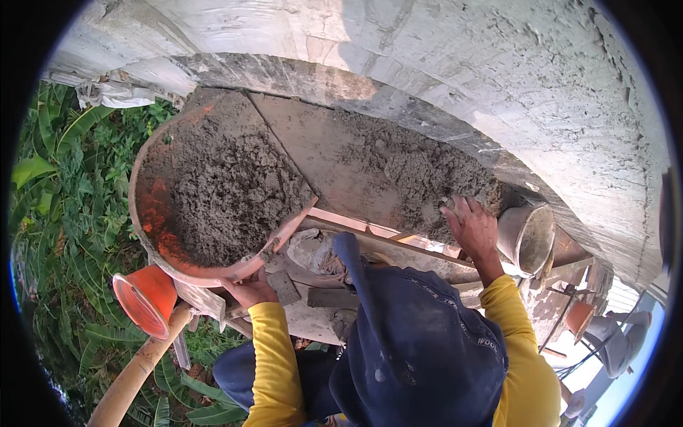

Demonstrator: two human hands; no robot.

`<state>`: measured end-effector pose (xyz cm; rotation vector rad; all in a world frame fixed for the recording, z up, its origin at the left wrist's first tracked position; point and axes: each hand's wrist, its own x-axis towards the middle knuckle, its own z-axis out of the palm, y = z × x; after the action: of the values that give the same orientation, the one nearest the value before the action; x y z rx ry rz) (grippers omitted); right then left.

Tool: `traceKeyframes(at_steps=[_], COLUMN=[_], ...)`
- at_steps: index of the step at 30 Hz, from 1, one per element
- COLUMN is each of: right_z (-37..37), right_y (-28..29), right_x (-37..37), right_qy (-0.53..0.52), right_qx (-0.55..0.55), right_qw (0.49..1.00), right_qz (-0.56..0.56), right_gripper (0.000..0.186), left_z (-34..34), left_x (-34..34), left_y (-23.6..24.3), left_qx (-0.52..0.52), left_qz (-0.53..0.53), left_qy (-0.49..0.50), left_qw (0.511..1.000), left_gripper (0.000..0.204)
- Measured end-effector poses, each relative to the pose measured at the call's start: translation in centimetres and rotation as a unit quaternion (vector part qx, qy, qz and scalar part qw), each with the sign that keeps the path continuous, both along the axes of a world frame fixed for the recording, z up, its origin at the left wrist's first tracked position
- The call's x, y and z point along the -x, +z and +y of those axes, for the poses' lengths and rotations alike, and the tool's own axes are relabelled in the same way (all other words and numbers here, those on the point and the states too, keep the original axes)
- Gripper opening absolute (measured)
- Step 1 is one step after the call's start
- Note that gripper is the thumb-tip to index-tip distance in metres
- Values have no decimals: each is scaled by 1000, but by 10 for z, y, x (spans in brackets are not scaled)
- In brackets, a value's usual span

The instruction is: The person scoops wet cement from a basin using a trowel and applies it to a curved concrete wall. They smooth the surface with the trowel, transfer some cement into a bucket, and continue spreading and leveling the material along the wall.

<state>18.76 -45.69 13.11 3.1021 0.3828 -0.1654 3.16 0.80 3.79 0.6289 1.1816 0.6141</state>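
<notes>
My left hand point(250, 289), in a yellow sleeve, grips the near rim of a wide orange tub point(158, 210), its fingers partly hidden under the edge. Grey wet mortar point(228, 192) is heaped inside it. To the right, my right hand point(475, 229) lies on a second spread of mortar point(416, 167) along the ledge point(299, 132). Its fingers are apart and touch the mix; I make out no tool in them. Just right of that hand a grey-crusted bucket point(535, 240) lies tipped. Navy cloth point(420, 349) covers the lower middle, between my arms.
A curved concrete wall point(455, 64) rises along the far side. An orange bucket point(146, 299) hangs near a bamboo pole point(142, 377) at lower left. Planks point(331, 297) lie below the ledge. Leafy plants point(78, 235) grow far below. Another orange bucket point(580, 319) is at lower right.
</notes>
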Motion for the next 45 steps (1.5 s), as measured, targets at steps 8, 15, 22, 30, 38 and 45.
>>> traceKeyframes(at_steps=[8, 15, 22, 30, 38, 45], right_z=[207, 121, -26, 30, -53, -71], right_y=[5, -4, -19, -49, -67, -66], right_x=[-30, -22, 97, 22, 3, -24], right_qy=[280, -77, -145, -201, -178, -154], right_qx=[-144, -234, -42, -114, 6, 50], right_qw=[948, 941, 938, 943, 967, 981], right_qz=[-33, 232, 311, 239, 181, 108], right_gripper=[49, 59, 65, 67, 69, 67], left_z=[-4, -3, -4, 1, 4, 0], left_x=[-6, 0, 1, -5, -1, -3], left_y=[-2, -2, -6, -8, -3, -2], left_qx=[15, -14, -31, -36, -29, -9], left_qz=[13, 12, 7, 11, 27, 32], left_qy=[19, 12, 10, 23, 13, 5], left_qw=[1000, 1000, 999, 999, 999, 999], left_gripper=[84, 83, 84, 80, 79, 78])
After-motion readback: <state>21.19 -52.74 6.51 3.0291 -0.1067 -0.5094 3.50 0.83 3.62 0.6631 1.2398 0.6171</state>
